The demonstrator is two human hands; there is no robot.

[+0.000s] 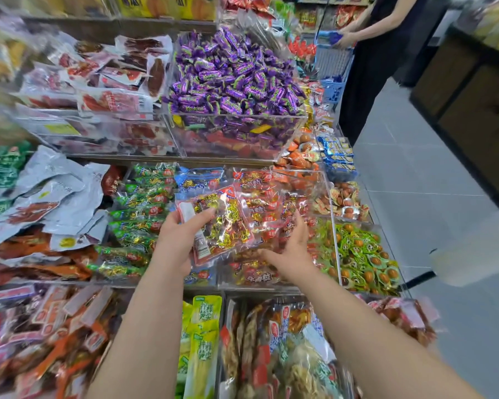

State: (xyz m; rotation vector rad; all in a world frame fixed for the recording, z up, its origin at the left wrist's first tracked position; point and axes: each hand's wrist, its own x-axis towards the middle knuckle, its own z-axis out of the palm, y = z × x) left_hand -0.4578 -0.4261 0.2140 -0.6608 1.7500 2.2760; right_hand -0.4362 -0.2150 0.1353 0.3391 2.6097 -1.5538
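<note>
My left hand point(179, 240) grips a clear red-edged snack bag point(222, 226) full of gold-wrapped pieces, holding it by its left edge above a clear bin point(327, 197) of similar red bags. My right hand point(293, 251) hovers just right of the bag with fingers spread and relaxed, over the red bags in the bin. I cannot tell whether its fingertips touch the bags below.
Clear bins of packaged snacks fill the tiered shelves: purple candies point(234, 79) above, green bags point(139, 214) to the left, green egg packs point(363, 254) to the right. A person in black point(378, 53) stands with a blue basket point(333, 82) up the tiled aisle point(415, 182).
</note>
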